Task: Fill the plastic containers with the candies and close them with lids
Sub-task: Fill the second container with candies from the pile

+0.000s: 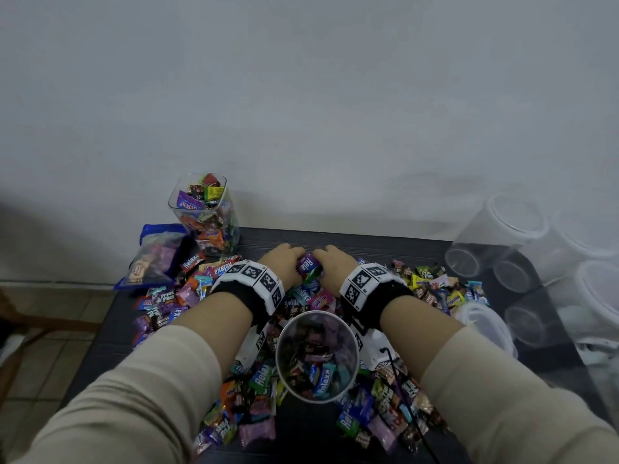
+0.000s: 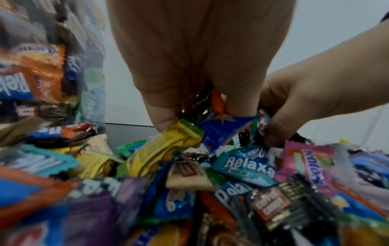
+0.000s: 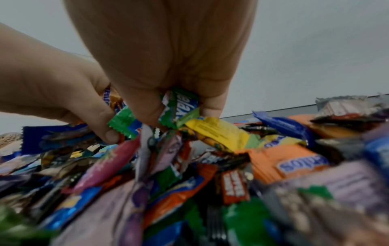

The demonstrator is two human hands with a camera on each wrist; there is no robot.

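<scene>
Fingertips of both hands buried among the candies (image 1: 308, 266); near wrappers blurred in both wrist views.

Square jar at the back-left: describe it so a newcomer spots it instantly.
Start at the dark table and go to its far-left corner by the white wall. The square jar stands upright there beside a blue bag, clear-sided, lidless, full of candies. The empty jars at right lie on their sides.
</scene>
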